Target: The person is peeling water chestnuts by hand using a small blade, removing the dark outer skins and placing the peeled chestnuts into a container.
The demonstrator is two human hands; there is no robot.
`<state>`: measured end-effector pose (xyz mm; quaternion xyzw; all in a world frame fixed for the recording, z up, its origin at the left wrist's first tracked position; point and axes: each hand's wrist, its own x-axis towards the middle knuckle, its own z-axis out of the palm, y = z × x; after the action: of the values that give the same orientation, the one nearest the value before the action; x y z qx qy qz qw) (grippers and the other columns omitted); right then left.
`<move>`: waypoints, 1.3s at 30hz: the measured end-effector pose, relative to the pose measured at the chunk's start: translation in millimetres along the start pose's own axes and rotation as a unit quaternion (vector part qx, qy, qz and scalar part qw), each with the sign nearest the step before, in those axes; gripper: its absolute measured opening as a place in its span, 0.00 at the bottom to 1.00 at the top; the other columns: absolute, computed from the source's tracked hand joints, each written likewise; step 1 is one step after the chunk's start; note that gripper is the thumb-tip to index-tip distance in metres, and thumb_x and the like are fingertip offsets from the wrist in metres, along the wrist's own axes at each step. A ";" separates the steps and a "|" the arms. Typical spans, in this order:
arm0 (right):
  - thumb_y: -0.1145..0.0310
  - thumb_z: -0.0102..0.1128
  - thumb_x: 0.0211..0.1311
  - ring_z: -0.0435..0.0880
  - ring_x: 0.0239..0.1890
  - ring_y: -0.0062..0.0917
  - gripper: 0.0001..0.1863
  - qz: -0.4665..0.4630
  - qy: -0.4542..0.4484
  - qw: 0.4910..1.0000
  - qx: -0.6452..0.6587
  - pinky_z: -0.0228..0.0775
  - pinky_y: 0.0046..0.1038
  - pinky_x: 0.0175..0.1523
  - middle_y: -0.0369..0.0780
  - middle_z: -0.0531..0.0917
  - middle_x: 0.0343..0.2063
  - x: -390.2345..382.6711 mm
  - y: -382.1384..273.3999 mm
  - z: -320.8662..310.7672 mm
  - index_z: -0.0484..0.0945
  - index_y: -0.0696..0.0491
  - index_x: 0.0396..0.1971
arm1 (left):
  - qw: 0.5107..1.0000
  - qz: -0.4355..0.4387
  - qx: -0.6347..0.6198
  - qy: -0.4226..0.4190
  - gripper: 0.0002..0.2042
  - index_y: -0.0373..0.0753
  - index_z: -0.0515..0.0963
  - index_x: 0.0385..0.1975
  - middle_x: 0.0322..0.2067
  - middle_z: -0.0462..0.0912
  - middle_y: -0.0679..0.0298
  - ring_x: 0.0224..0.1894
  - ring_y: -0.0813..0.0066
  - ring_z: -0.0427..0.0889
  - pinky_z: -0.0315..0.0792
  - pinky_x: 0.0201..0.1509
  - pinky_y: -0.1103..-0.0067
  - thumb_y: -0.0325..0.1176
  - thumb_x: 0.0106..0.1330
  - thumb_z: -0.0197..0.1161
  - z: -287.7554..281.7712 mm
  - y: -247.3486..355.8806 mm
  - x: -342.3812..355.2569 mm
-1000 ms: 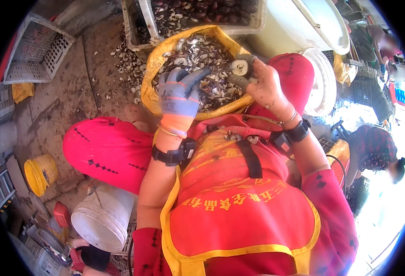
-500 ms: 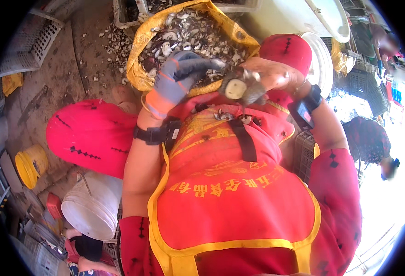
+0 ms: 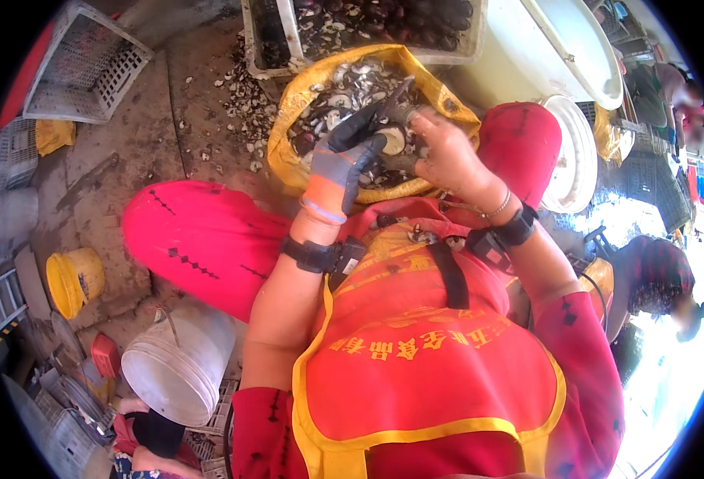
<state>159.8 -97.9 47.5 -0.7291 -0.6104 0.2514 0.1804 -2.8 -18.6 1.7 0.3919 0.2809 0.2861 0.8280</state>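
Observation:
My right hand [image 3: 457, 157], with grey coverings on some fingers, is closed around a roundish dark-skinned piece [image 3: 393, 141] with a pale cut face. Close against it is my left hand [image 3: 349, 148] in a grey, black and orange glove. Its fingers are bent, with the thumb beside the pale face. A narrow dark pointed shape rises above the glove; I cannot tell whether it is a fingertip or a tool. Beneath both hands lies an open yellow bag [image 3: 281, 152] full of white and dark peelings [image 3: 340, 101]. Dark scraps [image 3: 424, 235] rest on my red apron [image 3: 424, 383].
Beyond the bag stands a crate [image 3: 456, 56] of dark oval produce [image 3: 440, 20]. Loose peelings [image 3: 249, 104] litter the floor on its left. A white bucket [image 3: 172, 367] and yellow bucket [image 3: 76, 279] stand left; a pale tub [image 3: 519, 48] is far right. People [image 3: 655, 275] work nearby.
My left hand has come against the piece in my right hand; they were slightly apart before. The view has shifted, bringing more of the far crate into sight.

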 end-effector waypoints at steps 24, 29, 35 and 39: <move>0.71 0.65 0.57 0.74 0.32 0.10 0.20 0.117 0.018 0.893 0.434 0.66 0.16 0.36 0.31 0.80 0.30 -19.1 0.4 -20.5 0.75 0.59 0.49 | 0.862 0.296 0.409 -0.049 0.10 0.39 0.83 0.40 0.39 0.82 0.65 0.42 0.78 0.78 0.71 0.48 0.82 0.23 0.60 0.61 2.8 13.3 7.6; 0.75 0.63 0.59 0.78 0.42 0.16 0.22 0.112 0.016 0.879 0.463 0.71 0.20 0.47 0.36 0.81 0.44 -23.4 -22.0 -37.0 0.71 0.60 0.53 | 0.918 0.220 0.331 0.017 0.11 0.41 0.83 0.41 0.38 0.82 0.63 0.42 0.70 0.79 0.71 0.48 0.78 0.24 0.58 0.62 -19.4 4.9 21.8; 0.79 0.65 0.56 0.78 0.45 0.18 0.23 0.058 0.045 0.853 0.517 0.72 0.23 0.51 0.36 0.80 0.45 -20.7 -20.0 -23.4 0.72 0.61 0.52 | 0.963 0.155 0.207 0.075 0.12 0.41 0.82 0.43 0.40 0.83 0.64 0.38 0.79 0.79 0.72 0.46 0.82 0.22 0.61 0.59 -7.9 -3.5 17.1; 0.78 0.66 0.56 0.77 0.45 0.17 0.23 0.104 0.112 0.867 0.474 0.72 0.21 0.51 0.35 0.80 0.45 -18.9 -18.4 -32.7 0.72 0.59 0.52 | 0.955 0.179 0.229 0.058 0.12 0.43 0.83 0.44 0.39 0.84 0.63 0.38 0.76 0.79 0.72 0.45 0.79 0.24 0.62 0.59 4.3 4.3 10.4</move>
<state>161.9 -111.5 87.2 -0.6382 -0.3140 0.4448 0.5443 6.2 -11.2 5.0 0.5978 0.3121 0.3798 0.6332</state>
